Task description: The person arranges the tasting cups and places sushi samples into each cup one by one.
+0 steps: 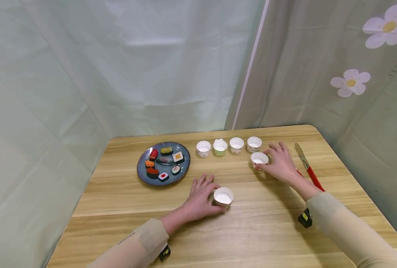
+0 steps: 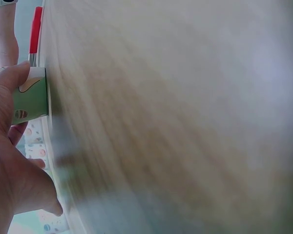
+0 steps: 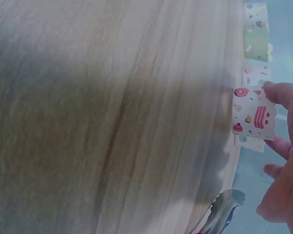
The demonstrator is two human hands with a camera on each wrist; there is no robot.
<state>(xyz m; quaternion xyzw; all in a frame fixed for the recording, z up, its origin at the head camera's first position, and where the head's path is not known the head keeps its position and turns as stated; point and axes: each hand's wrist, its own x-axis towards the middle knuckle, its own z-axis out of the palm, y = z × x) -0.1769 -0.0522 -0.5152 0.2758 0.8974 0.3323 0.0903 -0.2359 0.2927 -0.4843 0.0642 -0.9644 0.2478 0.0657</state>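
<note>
My left hand (image 1: 203, 199) pinches a paper baking cup (image 1: 223, 198) between thumb and forefinger near the middle of the table. Its green side with a cream pattern shows in the left wrist view. Farther right, my right hand (image 1: 280, 163) grips the rim of another paper baking cup (image 1: 259, 159) with thumb and fingers. The right wrist view shows white walls on this cup (image 3: 254, 113), printed with small cakes. It stands just in front of the rightmost cup (image 1: 254, 145) of a row along the back. Both cups look upright, and no filling shows in either.
The back row holds several cups, among them a green one (image 1: 220, 147). At the left a dark blue plate (image 1: 143, 163) bears several sushi pieces (image 1: 165, 160). Metal tongs with red handles (image 1: 313, 178) lie right of my right hand. Curtains (image 1: 171, 74) hang behind the wooden table (image 1: 118, 201).
</note>
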